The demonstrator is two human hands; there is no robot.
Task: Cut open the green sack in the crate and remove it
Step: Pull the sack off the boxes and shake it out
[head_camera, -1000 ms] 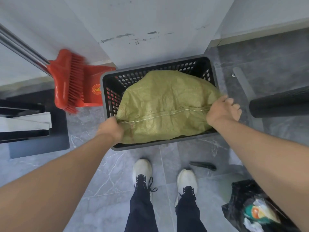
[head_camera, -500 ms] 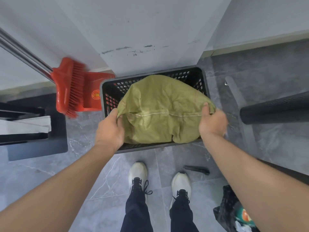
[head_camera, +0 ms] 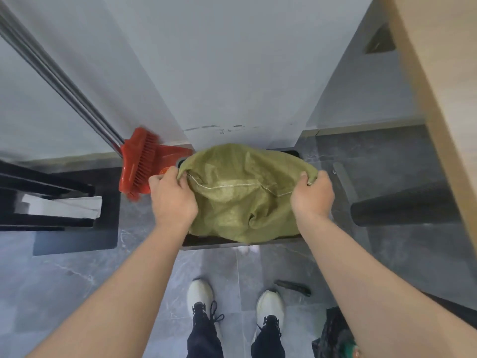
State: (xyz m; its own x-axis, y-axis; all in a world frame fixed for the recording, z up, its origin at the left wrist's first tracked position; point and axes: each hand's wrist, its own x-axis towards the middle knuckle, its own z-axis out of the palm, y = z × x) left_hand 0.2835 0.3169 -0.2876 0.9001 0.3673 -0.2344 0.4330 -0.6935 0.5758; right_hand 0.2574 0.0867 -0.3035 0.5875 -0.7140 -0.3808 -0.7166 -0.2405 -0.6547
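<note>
The green woven sack (head_camera: 245, 192) bulges up out of the black plastic crate (head_camera: 240, 244) on the floor against the wall, hiding most of the crate. A white stitched seam runs across the sack's front. My left hand (head_camera: 171, 200) grips the sack's left corner. My right hand (head_camera: 313, 196) grips its right corner. Both hands hold the sack above the crate's rim. A dark knife-like tool (head_camera: 293, 287) lies on the floor by my right shoe.
A red broom and dustpan (head_camera: 140, 164) lean against the wall left of the crate. A black stand (head_camera: 64, 208) sits at the left. A black cylinder (head_camera: 402, 210) lies right of the crate. A black rubbish bag (head_camera: 333, 337) sits at the lower right.
Both hands have moved inward and up with the sack's corners. The sack has risen and now covers nearly all of the crate.
</note>
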